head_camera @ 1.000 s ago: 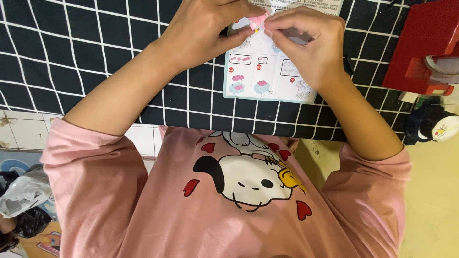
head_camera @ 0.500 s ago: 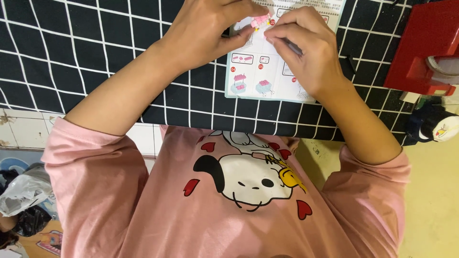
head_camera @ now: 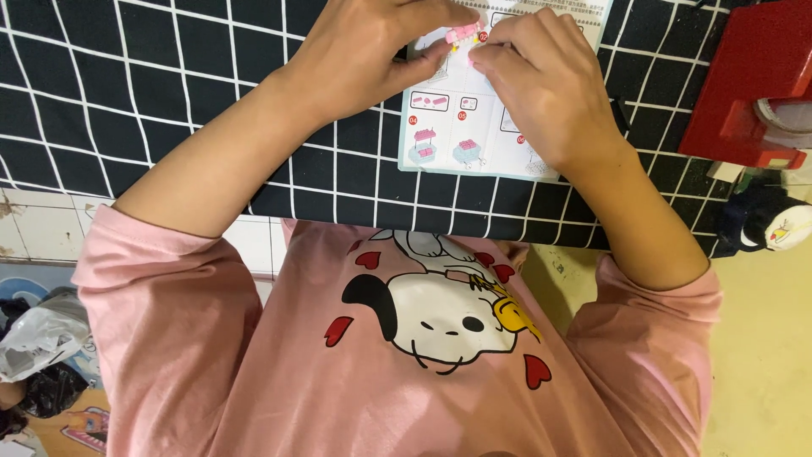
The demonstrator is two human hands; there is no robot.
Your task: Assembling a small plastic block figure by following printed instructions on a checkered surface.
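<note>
Two hands are meeting at the top edge of the view: our left hand (head_camera: 364, 55) and our right hand (head_camera: 545, 80) are both pinching a small pink brick piece (head_camera: 463, 34) between thumb and fingertips, fingers curled in close so neither hand is open. The piece is sitting just above the upper part of an instruction sheet (head_camera: 474, 135), which is lying flat on the black tablecloth with a white grid (head_camera: 152, 93); we cannot tell whether the piece is touching the paper. We are seeing pale blue panels with small pink building steps drawn on the sheet, and our right palm is covering its right side. Compared with half a second ago, our hands are sitting a little higher in the view and the pink piece is closer to the top edge, while the sheet is showing slightly more of its lower panels; the grip on the piece is looking much the same as before. At the right, a red box (head_camera: 748, 80) is standing on the cloth well apart from our hands, and below it a small black and white plush figure (head_camera: 770, 224) is lying at the table edge. Our pink sweatshirt with a cartoon dog print (head_camera: 440, 313) is filling the lower half, and a crumpled plastic bag (head_camera: 38, 338) is lying on the floor at the lower left.
</note>
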